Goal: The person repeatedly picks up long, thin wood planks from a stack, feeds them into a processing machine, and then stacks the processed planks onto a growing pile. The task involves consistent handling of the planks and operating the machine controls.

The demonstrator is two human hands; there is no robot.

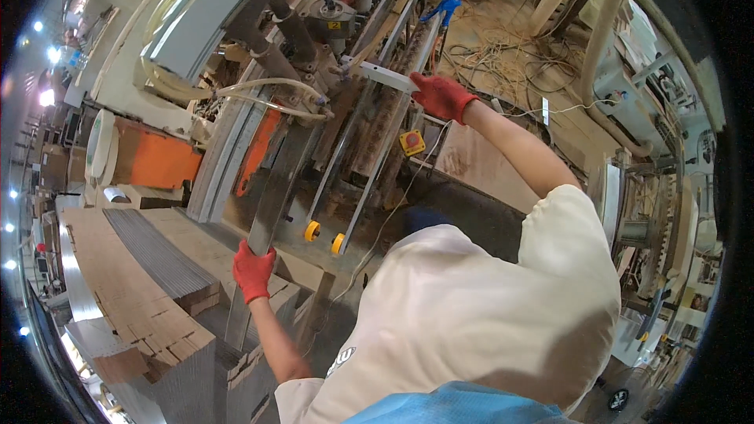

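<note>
My left hand (254,271), in a red glove, is closed around the edge of a long, narrow grey board (276,196). The board runs from the stacks at the lower left up toward the machine. Farther off and to the right, my right hand (442,98), also red-gloved, grips the near end of a light grey bar (389,77). That bar reaches left across the machine's rails; its far end meets the machine parts. Two parallel metal rails (365,196) with yellow round ends (312,231) lie between my hands.
Stacks of long boards (133,283) fill the lower left. Pale hoses (267,82) loop over the machine heads (334,20). A yellow box with a red button (411,142) sits beside the rails, and a blue air gun (448,8) hangs beyond. Cables tangle on the dusty floor (503,47).
</note>
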